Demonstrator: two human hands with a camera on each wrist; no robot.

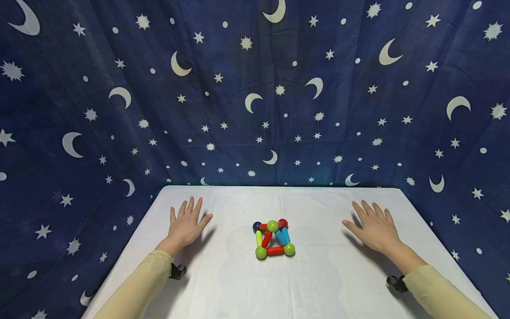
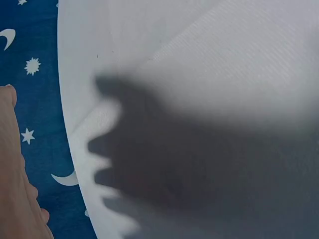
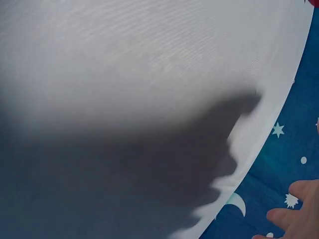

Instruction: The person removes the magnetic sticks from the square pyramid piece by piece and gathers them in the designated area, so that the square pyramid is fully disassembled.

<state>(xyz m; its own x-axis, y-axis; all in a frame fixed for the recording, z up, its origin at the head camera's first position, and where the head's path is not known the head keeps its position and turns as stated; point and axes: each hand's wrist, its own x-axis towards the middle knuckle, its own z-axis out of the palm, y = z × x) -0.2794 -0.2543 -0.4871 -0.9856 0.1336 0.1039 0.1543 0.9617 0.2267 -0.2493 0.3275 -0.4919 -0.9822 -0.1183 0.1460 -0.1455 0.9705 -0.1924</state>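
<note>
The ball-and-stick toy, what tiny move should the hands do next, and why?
Perhaps bring the left hand and right hand inward: the ball-and-stick toy sits between them, touched by neither, and both hands are open and empty.

Joined rod-and-ball frame (image 1: 267, 239), multicoloured, on white tabletop (image 1: 318, 274)

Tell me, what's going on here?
A person is holding both hands out, fingers spread, above a white table, with a patterned curtain behind it. A small rod-and-ball toy sits on the table between the left hand and the right hand. Neither hand is touching it or holding anything, so at this moment nothing is being handled.
</note>
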